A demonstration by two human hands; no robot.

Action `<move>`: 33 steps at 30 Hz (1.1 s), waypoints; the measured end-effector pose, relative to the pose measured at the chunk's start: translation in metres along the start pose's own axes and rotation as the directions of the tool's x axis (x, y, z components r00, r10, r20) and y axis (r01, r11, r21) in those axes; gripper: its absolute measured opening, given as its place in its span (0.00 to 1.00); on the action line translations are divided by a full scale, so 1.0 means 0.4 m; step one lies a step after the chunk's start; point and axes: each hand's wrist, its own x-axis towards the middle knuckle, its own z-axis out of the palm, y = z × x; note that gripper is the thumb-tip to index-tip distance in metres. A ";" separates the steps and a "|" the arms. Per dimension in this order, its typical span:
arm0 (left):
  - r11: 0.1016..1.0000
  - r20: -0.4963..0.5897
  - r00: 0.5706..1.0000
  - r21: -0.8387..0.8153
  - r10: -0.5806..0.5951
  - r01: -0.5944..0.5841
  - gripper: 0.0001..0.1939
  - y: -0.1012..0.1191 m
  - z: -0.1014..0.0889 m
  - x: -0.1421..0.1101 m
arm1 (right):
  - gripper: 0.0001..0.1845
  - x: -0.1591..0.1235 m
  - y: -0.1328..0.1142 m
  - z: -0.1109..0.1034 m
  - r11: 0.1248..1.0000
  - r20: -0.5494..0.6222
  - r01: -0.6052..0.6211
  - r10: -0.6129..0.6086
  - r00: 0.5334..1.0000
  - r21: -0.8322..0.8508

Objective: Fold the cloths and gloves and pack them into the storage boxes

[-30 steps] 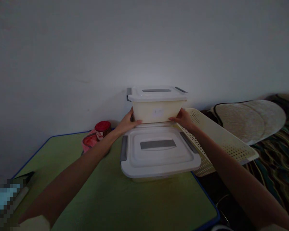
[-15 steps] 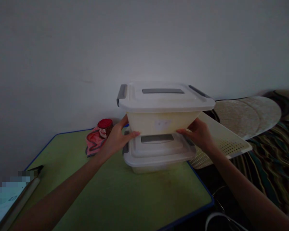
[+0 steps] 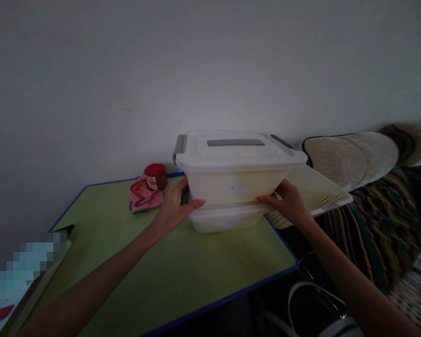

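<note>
A person's left hand [image 3: 171, 206] and right hand [image 3: 291, 202] grip the upper box [image 3: 236, 185] by its lower corners, the fingers spread moderately, thumbs along its front. It sits directly over the lower box [image 3: 228, 222], hiding most of that lid, on a green surface [image 3: 182, 267]. Beyond the left forearm, a pink cloth [image 3: 145, 199] lies partly under or against a red roll [image 3: 156, 177]. A perforated basket [image 3: 312, 187] stands just beside the boxes, partly blocked by the right hand. Past it are a striped cover [image 3: 375, 220] and a pale cushion [image 3: 351, 152] along the wall [image 3: 210, 65].
</note>
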 end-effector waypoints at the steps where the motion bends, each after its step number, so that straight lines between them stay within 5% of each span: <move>1: 1.000 -0.005 1.000 -0.001 0.004 -0.004 0.27 0.002 0.000 -0.004 | 0.26 -0.004 -0.001 0.000 1.000 -0.003 0.006 -0.006 1.000 -0.009; 8: 0.999 -0.036 0.999 -0.032 -0.024 0.022 0.31 -0.011 0.014 -0.025 | 0.26 -0.022 -0.001 -0.004 0.999 0.013 0.021 -0.021 1.000 -0.047; 17: 0.958 -0.072 0.992 -0.274 -0.108 0.084 0.50 -0.085 0.060 -0.044 | 0.33 -0.057 0.080 0.020 0.975 -0.007 -0.029 0.032 0.999 0.222; 21: 0.905 0.020 0.987 -0.396 -0.160 0.155 0.48 -0.079 0.062 -0.043 | 0.28 -0.071 0.101 0.047 0.977 -0.060 -0.040 0.053 0.997 0.208; 28: 0.917 -0.014 0.990 -0.380 -0.139 0.123 0.41 -0.058 0.062 -0.047 | 0.23 -0.070 0.081 0.056 0.978 -0.126 -0.039 0.066 0.990 0.207; 33: 0.925 -0.087 0.988 -0.370 -0.126 0.085 0.38 0.011 0.034 -0.043 | 0.22 -0.061 0.016 0.024 0.971 -0.142 -0.024 0.059 0.988 0.239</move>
